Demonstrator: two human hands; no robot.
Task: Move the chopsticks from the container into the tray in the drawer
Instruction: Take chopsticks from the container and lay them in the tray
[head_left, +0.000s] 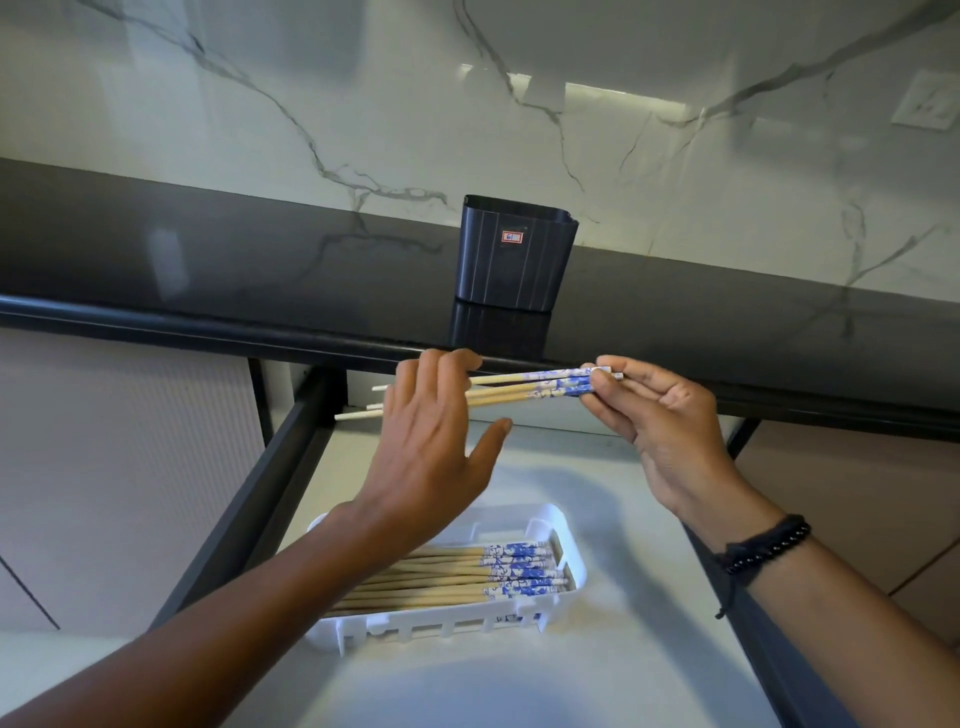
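Right now the held chopsticks hang nearly level over the open drawer, just below the front lip of the dark countertop. The right hand pinches their blue-patterned ends between thumb and fingertips, at three o'clock of the bundle. The left hand lies over the plain shafts at nine o'clock, fingers draped across them and thumb spread well apart below, so it steadies rather than grips. The black container stands at twelve o'clock, back on the counter; I cannot see into it from here. The white tray sits at six o'clock on the drawer floor, with the stacked chopsticks lying in it, patterned ends toward three.

The worry, to my eye, is the bare tips: they fan apart past the left hand, and only one end is truly pinched. If that steadying hand lifts off early, a stick could pivot loose and drop beside the tray. The tips also point toward the drawer's dark rail at nine o'clock, so a low swing might knock it.

The way down to the tray looks open, with bare drawer floor at three o'clock of it. The counter lip sits close at twelve, and the left forearm crosses the tray's nine o'clock end.
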